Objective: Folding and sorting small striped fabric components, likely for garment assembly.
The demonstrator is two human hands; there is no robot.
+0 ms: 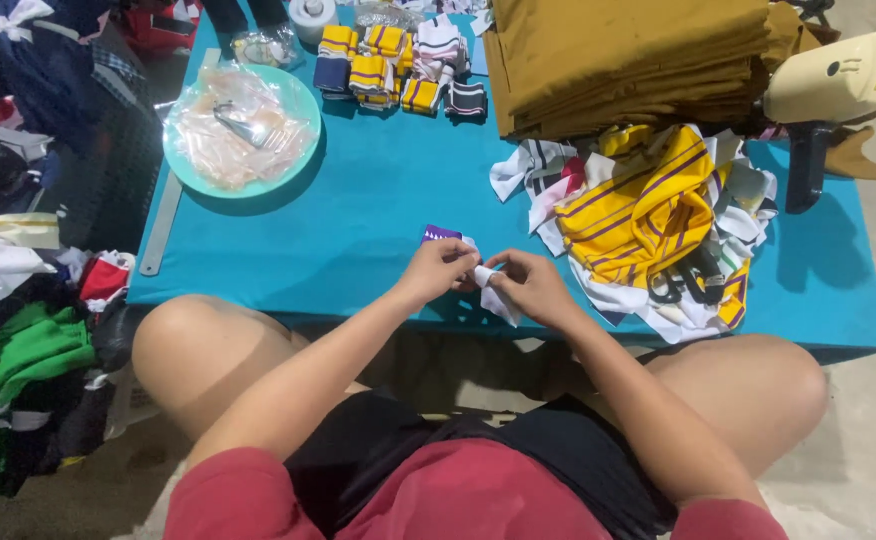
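Observation:
Both of my hands meet over the near edge of a low teal table (378, 200). My left hand (436, 268) pinches the top of a small white and purple fabric piece (493, 292). My right hand (530, 285) grips the same piece from the right, and its white end hangs below my fingers. Just right of my hands lies a heap of yellow, white and purple striped fabric pieces (648, 215). Black-handled scissors (683, 280) rest on the heap's near side.
A teal plate with a clear plastic bag (241, 128) sits at the back left. Folded striped rib pieces (398, 65) lie at the back, next to a stack of mustard cloth (628, 60). A cream cutting machine (838, 85) stands right. Clothes are piled on the floor at left (18, 360).

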